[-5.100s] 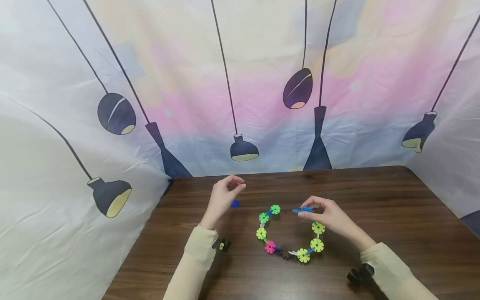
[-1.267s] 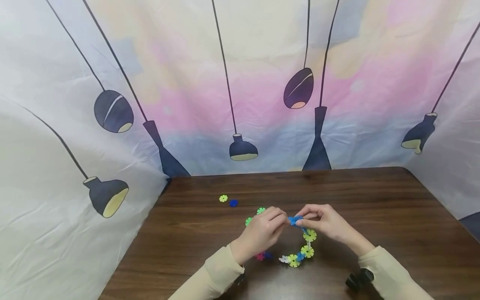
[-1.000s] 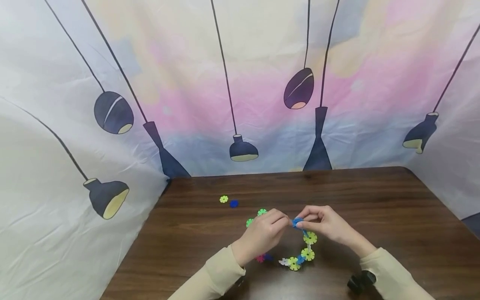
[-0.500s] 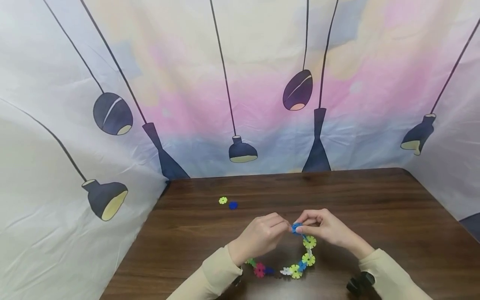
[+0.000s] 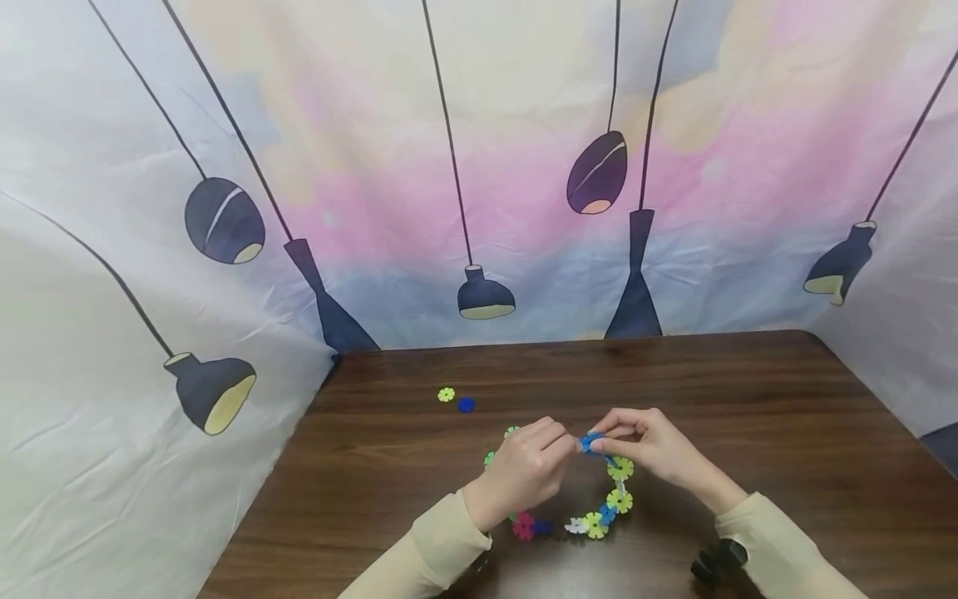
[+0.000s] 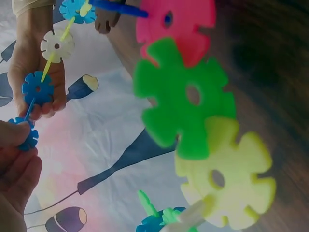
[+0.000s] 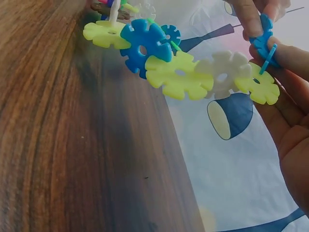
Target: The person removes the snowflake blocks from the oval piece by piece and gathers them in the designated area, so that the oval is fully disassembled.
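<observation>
Multicoloured chain of slotted plastic flower discs (image 5: 619,501) curves toward us from between our hands; our left hand (image 5: 527,462) pinches a slotted blue plastic disc (image 6: 30,137), our right hand (image 5: 647,445) grips just beside it, probably so each braces the other; the left-wrist view shows a pale yellow plastic disc (image 6: 236,176) that our left hand apparently hides from the head view

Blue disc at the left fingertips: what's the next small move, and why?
Probably hold the right hand steady and press that blue disc in with the left hand: both pinch the blue end of the chain, and whether the disc's seated is unclear.
</observation>
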A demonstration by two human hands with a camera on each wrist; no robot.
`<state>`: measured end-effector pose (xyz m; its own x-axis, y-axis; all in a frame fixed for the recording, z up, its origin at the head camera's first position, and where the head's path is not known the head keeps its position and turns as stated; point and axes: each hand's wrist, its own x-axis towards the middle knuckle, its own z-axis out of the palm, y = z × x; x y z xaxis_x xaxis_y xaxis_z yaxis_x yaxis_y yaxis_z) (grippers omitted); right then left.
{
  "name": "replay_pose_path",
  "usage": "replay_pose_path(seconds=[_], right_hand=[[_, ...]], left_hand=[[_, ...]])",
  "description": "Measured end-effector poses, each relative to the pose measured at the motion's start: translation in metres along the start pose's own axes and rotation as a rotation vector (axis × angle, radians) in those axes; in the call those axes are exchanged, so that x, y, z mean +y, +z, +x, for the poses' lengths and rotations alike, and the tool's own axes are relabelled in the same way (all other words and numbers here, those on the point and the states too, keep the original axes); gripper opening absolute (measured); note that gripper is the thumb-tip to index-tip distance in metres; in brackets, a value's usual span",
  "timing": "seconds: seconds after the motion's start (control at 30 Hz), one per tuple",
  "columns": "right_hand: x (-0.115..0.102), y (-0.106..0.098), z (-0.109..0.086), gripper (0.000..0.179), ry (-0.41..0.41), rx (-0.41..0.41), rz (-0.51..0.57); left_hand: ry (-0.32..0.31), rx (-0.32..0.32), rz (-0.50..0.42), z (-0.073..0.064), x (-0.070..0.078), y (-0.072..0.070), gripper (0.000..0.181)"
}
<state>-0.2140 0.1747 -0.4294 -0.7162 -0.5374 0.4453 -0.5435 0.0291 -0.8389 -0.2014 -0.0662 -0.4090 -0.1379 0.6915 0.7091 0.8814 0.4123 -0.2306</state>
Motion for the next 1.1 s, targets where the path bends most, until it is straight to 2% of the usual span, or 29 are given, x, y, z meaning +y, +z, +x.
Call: replay_pose_path(seconds=[0.13, 0.33, 0.53, 0.77, 0.87, 1.0, 1.1], right_hand=[[0.0, -0.002, 0.001, 0.011, 0.014, 0.019, 0.004], [-0.001, -0.005, 0.001, 0.009, 0.044, -0.003, 0.053], [0.0, -0.009, 0.002, 0.009, 0.03, 0.0, 0.065], [0.003, -0.007, 0.005, 0.008, 0.068, -0.011, 0.05], [0.004, -0.008, 0.005, 0.008, 0.084, -0.009, 0.019], [0.006, -0.017, -0.002, 0.01, 0.166, 0.049, -0.038], [0.007, -0.025, -0.007, 0.012, 0.222, 0.082, -0.065]], left_hand=[[0.011, 0.029, 0.016, 0.003, -0.001, 0.001, 0.008], [0.079, 0.059, 0.048, 0.005, -0.003, 0.002, 0.007], [0.097, 0.056, 0.01, 0.009, -0.008, 0.002, 0.008], [0.194, -0.016, 0.171, 0.011, -0.013, -0.004, 0.015], [0.118, -0.027, 0.083, 0.008, -0.015, -0.006, 0.011], [-0.044, 0.026, -0.062, 0.0, -0.019, -0.015, 0.02], [-0.139, 0.06, -0.123, -0.007, -0.029, -0.026, 0.016]])
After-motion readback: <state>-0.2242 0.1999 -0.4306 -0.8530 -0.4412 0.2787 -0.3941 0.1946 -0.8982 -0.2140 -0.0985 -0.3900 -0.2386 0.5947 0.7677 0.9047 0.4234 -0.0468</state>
